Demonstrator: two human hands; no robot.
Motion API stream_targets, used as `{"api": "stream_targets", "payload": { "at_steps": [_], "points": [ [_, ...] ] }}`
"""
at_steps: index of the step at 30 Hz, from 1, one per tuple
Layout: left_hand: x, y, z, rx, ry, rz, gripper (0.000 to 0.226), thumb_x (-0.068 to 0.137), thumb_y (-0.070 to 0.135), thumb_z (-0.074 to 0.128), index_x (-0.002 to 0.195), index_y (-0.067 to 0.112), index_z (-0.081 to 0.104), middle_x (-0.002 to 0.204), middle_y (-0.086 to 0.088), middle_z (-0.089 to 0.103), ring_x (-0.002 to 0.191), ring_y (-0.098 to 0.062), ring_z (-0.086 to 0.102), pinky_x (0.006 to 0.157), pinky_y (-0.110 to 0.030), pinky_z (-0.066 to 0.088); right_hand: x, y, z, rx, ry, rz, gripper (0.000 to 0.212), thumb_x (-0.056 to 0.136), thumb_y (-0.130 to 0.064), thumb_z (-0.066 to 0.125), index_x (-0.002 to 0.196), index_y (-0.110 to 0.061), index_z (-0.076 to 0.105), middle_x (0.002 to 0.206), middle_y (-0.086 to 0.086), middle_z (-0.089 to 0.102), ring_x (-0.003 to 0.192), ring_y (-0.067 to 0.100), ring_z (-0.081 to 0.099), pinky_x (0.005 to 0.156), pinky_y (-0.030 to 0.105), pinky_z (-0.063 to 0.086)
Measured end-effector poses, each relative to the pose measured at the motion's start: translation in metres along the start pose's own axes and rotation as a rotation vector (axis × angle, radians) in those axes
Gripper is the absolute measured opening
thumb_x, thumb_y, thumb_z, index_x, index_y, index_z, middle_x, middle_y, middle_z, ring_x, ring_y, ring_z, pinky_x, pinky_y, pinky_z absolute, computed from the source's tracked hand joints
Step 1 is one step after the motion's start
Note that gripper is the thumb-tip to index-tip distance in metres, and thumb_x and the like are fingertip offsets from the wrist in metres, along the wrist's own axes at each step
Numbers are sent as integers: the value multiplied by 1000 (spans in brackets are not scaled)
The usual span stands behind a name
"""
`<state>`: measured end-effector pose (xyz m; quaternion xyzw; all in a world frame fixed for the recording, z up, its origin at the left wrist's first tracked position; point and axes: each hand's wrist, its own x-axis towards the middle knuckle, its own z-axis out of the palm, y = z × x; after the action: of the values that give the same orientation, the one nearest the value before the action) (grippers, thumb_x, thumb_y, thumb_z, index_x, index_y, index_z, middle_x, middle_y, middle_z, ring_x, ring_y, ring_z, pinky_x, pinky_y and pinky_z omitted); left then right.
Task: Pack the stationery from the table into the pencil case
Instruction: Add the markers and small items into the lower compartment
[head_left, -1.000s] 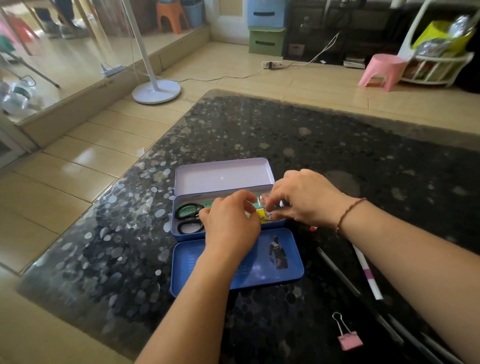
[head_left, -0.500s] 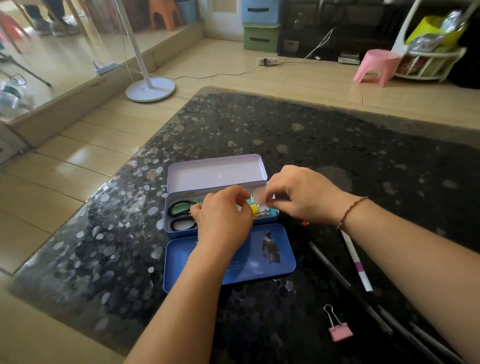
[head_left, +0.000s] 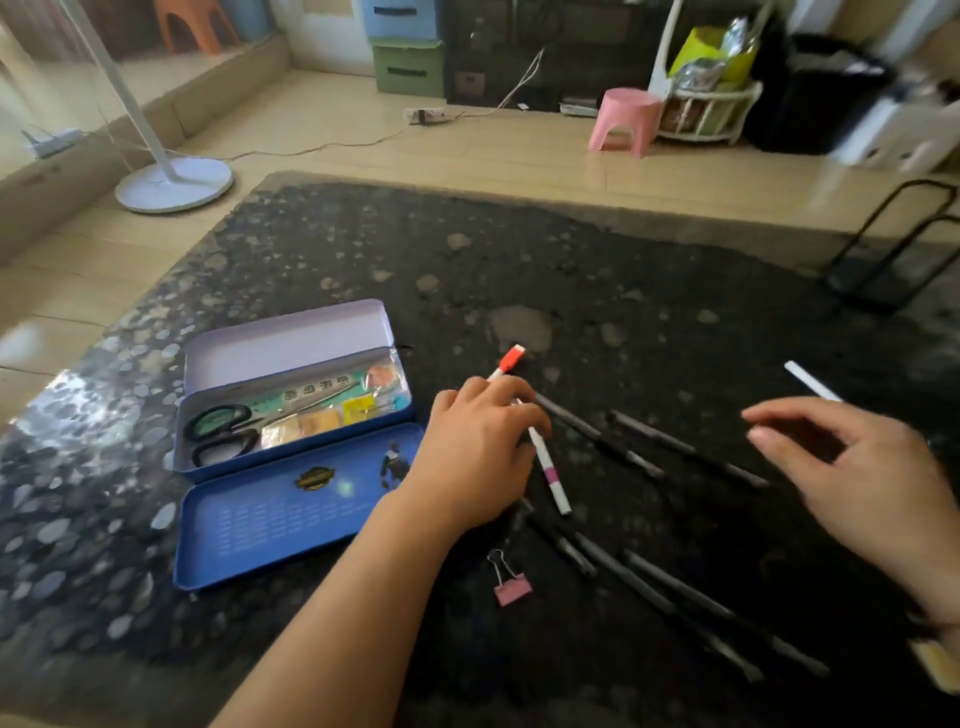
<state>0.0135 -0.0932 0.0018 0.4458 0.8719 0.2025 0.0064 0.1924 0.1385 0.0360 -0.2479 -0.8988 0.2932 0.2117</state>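
Note:
The blue tin pencil case (head_left: 291, 460) lies open at the left of the black stone table (head_left: 571, 249), its lid (head_left: 270, 519) flat in front. Inside are black-handled scissors (head_left: 223, 431) and small packets. My left hand (head_left: 478, 452) lies just right of the case, fingers curled over a white pen with a red cap (head_left: 548, 470). My right hand (head_left: 862, 467) hovers open and blurred above several black pens (head_left: 685, 449). More black pens (head_left: 701, 603) lie nearer me. A pink binder clip (head_left: 511, 587) sits below my left hand. Another white pen (head_left: 810, 382) shows beyond my right hand.
A black wire rack (head_left: 893, 249) stands at the table's far right. On the floor beyond the table are a pink stool (head_left: 626, 117) and a white fan base (head_left: 174, 184). The table's left edge runs close to the case.
Both hands have left the pencil case and moved right. My left hand now rests on the red-capped white pen, my right is out over the black pens. The view has swung right.

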Motion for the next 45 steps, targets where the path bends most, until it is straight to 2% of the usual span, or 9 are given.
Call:
{"api": "stream_targets", "payload": {
  "at_steps": [5,8,16,21,27,34,39,42,45],
  "points": [
    [9,8,13,84,127,-272,33,85,37,58,118,33,59,146,0,34,126,-30,35,98,-46,31,-15,45,-28,-44,161,216,22,81,-15,71,80,-37,68,81,-17,67,76,-1,61,59,11,42],
    [10,2,16,204,-19,-394,41,88,49,52,126,36,51,146,-1,34,129,-32,29,101,-49,25,-19,61,-36,-99,206,250,17,82,-13,69,84,-29,69,76,-13,64,71,1,59,54,9,39],
    [14,20,20,119,50,-385,21,93,31,51,105,28,67,118,3,57,110,-25,45,86,-40,27,-26,77,-36,-121,177,237,18,81,-16,70,82,-34,67,67,-7,63,61,11,60,53,20,41],
    [13,35,25,115,16,-408,38,81,65,51,85,31,65,105,11,51,106,-18,44,91,-41,29,-25,59,-27,-200,137,118,13,81,-19,69,90,-29,70,78,-13,61,73,9,55,64,23,41],
    [13,46,24,20,18,-456,17,76,43,61,84,30,69,109,12,47,107,-17,41,81,-35,23,-33,26,-1,-199,26,-58,15,80,-19,70,93,-26,70,88,-13,65,85,9,55,76,26,45],
    [8,47,6,-238,138,-263,4,87,35,56,87,37,52,79,16,61,78,-6,55,80,-34,36,-1,-49,48,-396,-71,-700,48,84,-30,57,132,-21,54,139,-3,52,128,26,44,100,42,38],
    [-8,13,-21,-338,225,-201,10,88,29,61,95,31,66,86,12,71,83,-13,64,83,-45,47,40,-92,76,-296,-169,-815,33,87,-21,62,120,-15,65,96,2,71,84,27,66,72,45,53],
    [-23,-28,-43,-269,290,-204,10,87,30,62,94,33,69,85,12,70,85,-16,61,84,-47,44,53,-122,107,-148,-336,-756,31,85,-14,68,116,-14,66,94,1,68,85,23,64,72,44,54],
    [-44,-74,-59,-269,413,-338,7,85,27,68,90,31,71,86,12,70,88,-17,61,83,-48,46,61,-157,147,-103,-315,-735,26,81,-15,70,107,-17,70,91,0,69,84,24,63,71,40,53]
  ]
}}
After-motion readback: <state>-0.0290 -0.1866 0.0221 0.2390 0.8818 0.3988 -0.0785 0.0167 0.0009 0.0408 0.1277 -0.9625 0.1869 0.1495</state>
